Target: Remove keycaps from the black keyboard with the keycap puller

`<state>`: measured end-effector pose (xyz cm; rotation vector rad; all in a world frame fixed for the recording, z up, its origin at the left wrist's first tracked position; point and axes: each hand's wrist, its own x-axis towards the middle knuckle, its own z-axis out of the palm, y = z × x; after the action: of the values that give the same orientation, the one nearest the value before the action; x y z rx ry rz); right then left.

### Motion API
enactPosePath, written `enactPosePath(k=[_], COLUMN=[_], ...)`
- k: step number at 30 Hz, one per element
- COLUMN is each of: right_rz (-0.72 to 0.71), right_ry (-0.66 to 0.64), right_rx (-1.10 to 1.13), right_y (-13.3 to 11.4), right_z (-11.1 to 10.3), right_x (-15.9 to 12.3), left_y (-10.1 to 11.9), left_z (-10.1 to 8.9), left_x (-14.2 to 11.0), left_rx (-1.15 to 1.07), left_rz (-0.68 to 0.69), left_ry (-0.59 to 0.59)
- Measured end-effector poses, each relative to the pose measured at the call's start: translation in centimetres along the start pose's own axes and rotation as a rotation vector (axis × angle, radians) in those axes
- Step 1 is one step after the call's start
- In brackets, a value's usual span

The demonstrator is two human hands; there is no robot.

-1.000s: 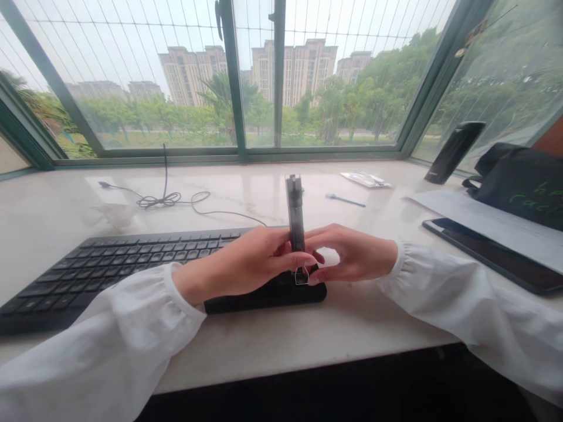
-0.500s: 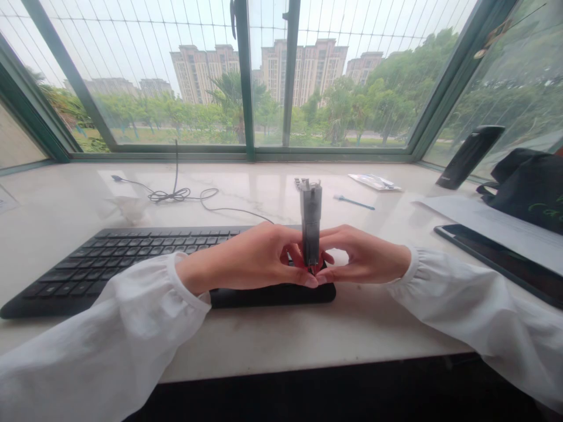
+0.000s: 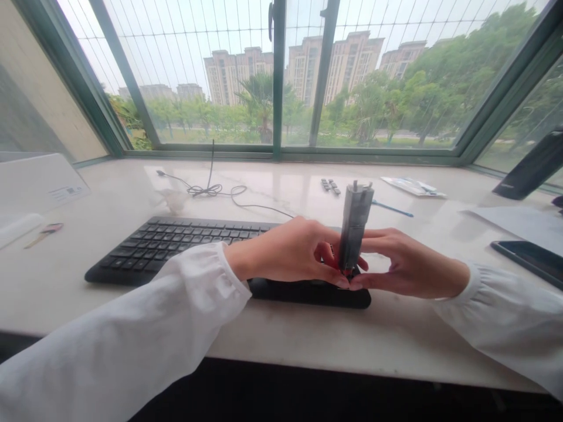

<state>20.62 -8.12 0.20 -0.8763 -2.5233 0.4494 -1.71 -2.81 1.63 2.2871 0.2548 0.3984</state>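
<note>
Both hands are holding one grey device, which is standing nearly upright between them, leaning slightly to the right at its top. Its lower end is sitting within the two grips, and its body is rising well above the fingers. The left hand is keeping a narrow grip, its thumb and fingers pinching around the device's left side near the bottom. The right hand is pinching narrowly from the other side, its thumb tip meeting the left thumb at the lower end and its fingers reaching behind.

The device is showing above the right end of one black keyboard, which is lying on the worktop; whether they are touching, one cannot tell. Behind the keyboard, one black cable is lying partly coiled. A cluster of small dark pieces is resting beyond the device, too small for a sure count. One blue stick and one flat packet are lying behind the right hand. Farther right, one phone is lying near white paper.
</note>
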Motion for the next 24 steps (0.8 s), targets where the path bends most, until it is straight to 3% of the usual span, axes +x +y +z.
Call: enactPosePath(k=[9, 21, 24], right_rz=[0.052, 0.002, 0.004], right_ry=[-0.036, -0.033, 0.071], right_rx=[0.016, 0.108, 0.067], right_y=[0.22, 0.81, 0.78], right_z=[0.03, 0.13, -0.09], right_x=[-0.16, -0.1, -0.14], left_y=[-0.49, -0.53, -0.52], left_z=[0.31, 0.2, 0.31], left_x=[0.28, 0.3, 0.28], left_rx=[-0.004, -0.001, 0.016], left_rz=[-0.039, -0.027, -0.045], left_ry=[-0.002, 0.012, 0.03])
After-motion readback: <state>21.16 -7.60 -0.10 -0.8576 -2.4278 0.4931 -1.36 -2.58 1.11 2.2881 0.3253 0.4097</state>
